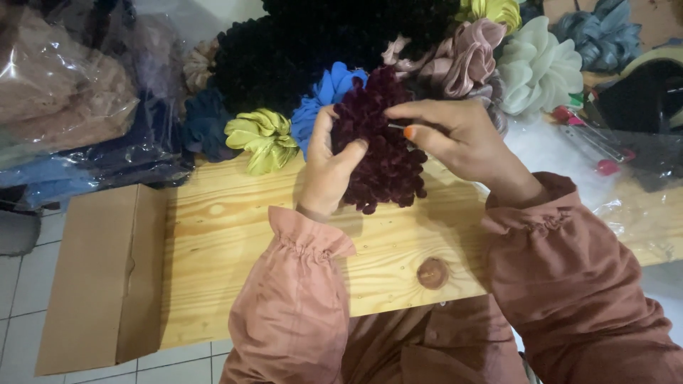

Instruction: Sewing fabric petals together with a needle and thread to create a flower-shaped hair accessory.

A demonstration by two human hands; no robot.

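From the head view, your left hand was grasping a dark maroon ruffled scrunchie, thumb pressed against its front and fingers wrapped behind its left edge. Your right hand was closed in a pinch on a thin needle at the scrunchie's upper right, with the forefinger stretched over the top of the fabric. The scrunchie was held just above the pale wooden surface, roughly at its middle and near its far edge.

Behind your hands lay a heap of other scrunchies: a bright blue one touching the maroon one on its left, a yellow-green one beside that, a large black mass further back, a dusty pink one and a pale mint one to the right. A flat cardboard flap hung off the left end of the surface over the tiled floor. Plastic-wrapped bundles were stacked at the far left. Both your sleeves were a rust pink, gathered at the cuffs.
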